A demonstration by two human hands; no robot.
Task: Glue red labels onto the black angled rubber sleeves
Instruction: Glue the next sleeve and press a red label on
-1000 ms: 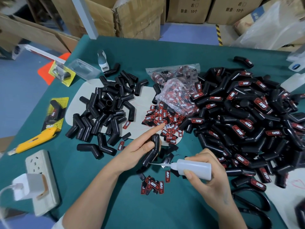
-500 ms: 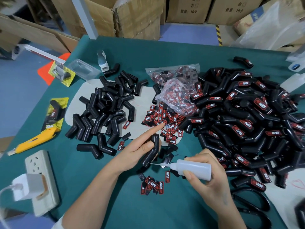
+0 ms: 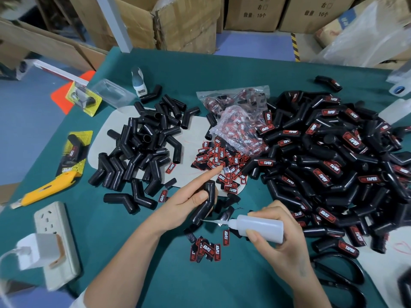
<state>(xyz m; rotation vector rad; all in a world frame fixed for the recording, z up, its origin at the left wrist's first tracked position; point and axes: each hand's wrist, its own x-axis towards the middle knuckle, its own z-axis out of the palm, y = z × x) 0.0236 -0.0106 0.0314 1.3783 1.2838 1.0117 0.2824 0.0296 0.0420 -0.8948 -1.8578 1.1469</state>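
Even overhead light; edges warped, slightly blurred.

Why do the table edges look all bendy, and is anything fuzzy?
Head view: the wide lens bows the green table at its edges; the power strip and the corners smear, while the left hand, sleeve and glue bottle look sharp; light is even, with soft shadows.

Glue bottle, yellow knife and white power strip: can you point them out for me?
glue bottle [image 3: 262, 230]: head view, on its translucent body, gripped by the right hand [image 3: 282, 243].
yellow knife [image 3: 50, 188]: head view, on the middle of its handle.
white power strip [image 3: 58, 243]: head view, on its top face near the sockets.
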